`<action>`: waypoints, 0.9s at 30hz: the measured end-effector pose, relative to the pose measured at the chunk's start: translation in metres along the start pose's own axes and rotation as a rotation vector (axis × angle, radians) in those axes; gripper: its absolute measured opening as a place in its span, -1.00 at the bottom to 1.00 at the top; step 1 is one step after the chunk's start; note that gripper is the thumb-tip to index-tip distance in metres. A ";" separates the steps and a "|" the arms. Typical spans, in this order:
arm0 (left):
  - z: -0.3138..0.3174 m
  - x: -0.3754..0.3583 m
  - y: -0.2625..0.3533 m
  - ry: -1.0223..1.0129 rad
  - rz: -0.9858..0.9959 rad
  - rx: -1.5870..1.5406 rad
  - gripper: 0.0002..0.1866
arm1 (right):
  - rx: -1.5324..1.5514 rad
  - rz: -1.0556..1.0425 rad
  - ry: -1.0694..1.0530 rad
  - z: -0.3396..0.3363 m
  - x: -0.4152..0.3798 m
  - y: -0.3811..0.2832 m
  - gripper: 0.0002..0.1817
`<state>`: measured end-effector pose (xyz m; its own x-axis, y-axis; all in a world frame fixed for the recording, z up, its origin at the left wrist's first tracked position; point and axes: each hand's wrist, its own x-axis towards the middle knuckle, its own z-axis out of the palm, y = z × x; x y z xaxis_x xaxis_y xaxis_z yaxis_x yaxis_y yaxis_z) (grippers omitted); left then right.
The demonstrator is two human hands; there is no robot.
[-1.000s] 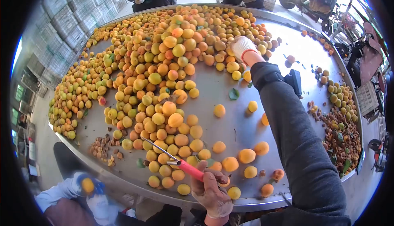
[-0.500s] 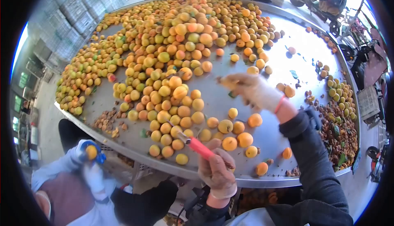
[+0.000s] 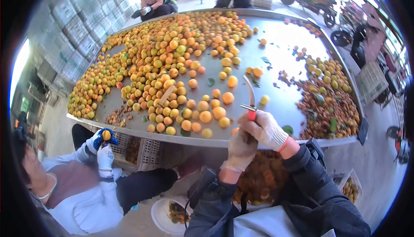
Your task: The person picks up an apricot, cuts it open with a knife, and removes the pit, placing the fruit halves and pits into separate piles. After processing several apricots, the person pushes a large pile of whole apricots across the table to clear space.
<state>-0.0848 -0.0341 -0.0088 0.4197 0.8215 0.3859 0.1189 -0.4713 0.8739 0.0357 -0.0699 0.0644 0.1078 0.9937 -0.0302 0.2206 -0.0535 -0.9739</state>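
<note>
At the near table edge, my right hand (image 3: 267, 131), in a white knit glove, is closed around the red handle of a knife (image 3: 251, 91). The slim, curved blade points up and away over the metal table. Pressed against it from below and left is my gloved left hand (image 3: 241, 150), fingers curled; what they grip is hidden. Apricots (image 3: 205, 116) lie loose just left of the hands, part of a large heap (image 3: 172, 49). A single apricot (image 3: 265, 99) sits right of the blade.
Brown pits and scraps (image 3: 327, 107) cover the table's right end. A flat wooden piece (image 3: 166, 95) lies on the apricots. Below the edge are a crate of apricots (image 3: 263, 176) and a white bucket (image 3: 161, 219). At left, a seated co-worker's blue-gloved hand (image 3: 108, 138) holds an apricot.
My right hand has come back from over the table to meet my left. The knife, earlier in my left hand, now stands upright in my right. The view has shifted.
</note>
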 end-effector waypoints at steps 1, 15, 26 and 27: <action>0.004 -0.011 0.011 -0.182 0.088 0.054 -0.62 | -0.001 -0.060 0.202 -0.008 -0.021 0.023 -0.77; 0.016 0.048 -0.018 -0.545 -0.467 0.971 -0.62 | 0.201 0.071 0.610 -0.112 -0.153 -0.013 -0.67; 0.044 0.045 0.048 -0.225 -0.556 -0.827 -0.52 | 0.352 0.106 0.335 -0.118 -0.081 0.025 -0.64; 0.043 0.045 0.042 -0.240 -0.555 -0.946 -0.52 | 0.357 0.096 0.312 -0.115 -0.077 0.031 -0.69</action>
<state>-0.0224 -0.0310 0.0330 0.6958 0.7106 -0.1041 -0.3448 0.4576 0.8196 0.1453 -0.1594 0.0623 0.4092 0.9060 -0.1078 -0.1447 -0.0522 -0.9881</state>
